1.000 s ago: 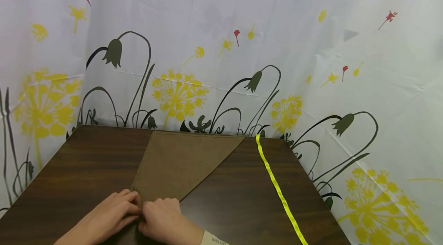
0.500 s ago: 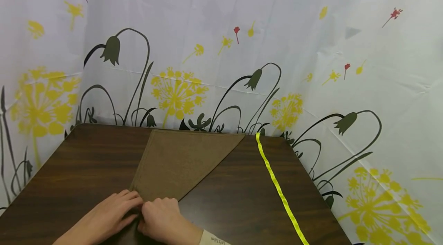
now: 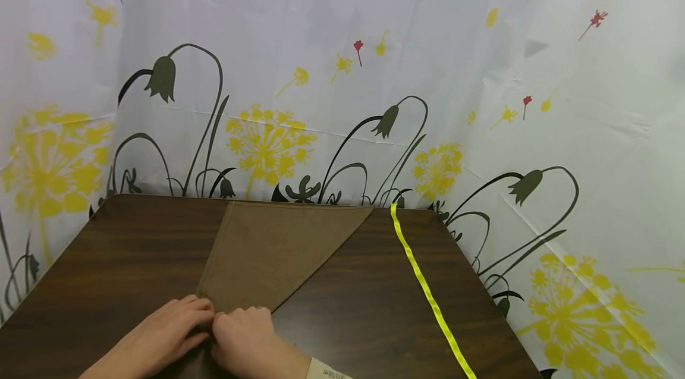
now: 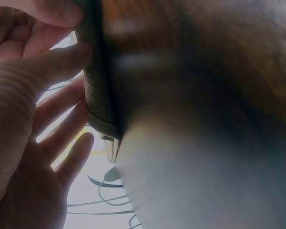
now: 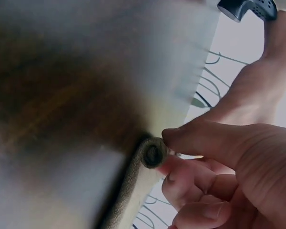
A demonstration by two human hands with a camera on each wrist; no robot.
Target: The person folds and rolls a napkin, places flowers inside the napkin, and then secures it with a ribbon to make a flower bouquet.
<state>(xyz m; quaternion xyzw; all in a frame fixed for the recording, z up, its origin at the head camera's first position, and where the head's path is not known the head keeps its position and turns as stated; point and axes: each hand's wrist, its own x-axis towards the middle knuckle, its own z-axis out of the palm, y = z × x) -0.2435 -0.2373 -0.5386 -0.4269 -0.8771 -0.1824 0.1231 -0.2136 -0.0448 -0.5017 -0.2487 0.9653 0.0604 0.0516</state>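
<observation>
The brown cloth [image 3: 267,254] lies flat beyond the fingers, widening away from them to its far side, which runs along the back of the surface [image 3: 134,248]. We see its slanting edge to the right of the fingers and a straighter edge, with a line alongside it, running away from them on the left. At the fingers themselves, the right wrist view shows us the cloth's rolled end [image 5: 153,153], a small coil with a dark middle.

The left hand [image 3: 171,325] pinches the roll: its thumb presses one side, while the other fingers, fairly straight and somewhat spread, lie behind it. Just beside it, the right hand [image 3: 246,331] pinches the coil between thumb and forefinger, its remaining fingers curled in. From the head view alone we could not tell these grips, since the hands' backs cover them.

Well to the right of the fingers, we find a yellow ribbon [image 3: 425,290] running slantwise down the surface. Behind the right hand's fingers, a pale band [image 3: 323,370] with lettering circles the wrist. Farthest from the fingers, past the back edge, we see a white curtain [image 3: 321,10] printed with yellow, red and dark green flowers.
</observation>
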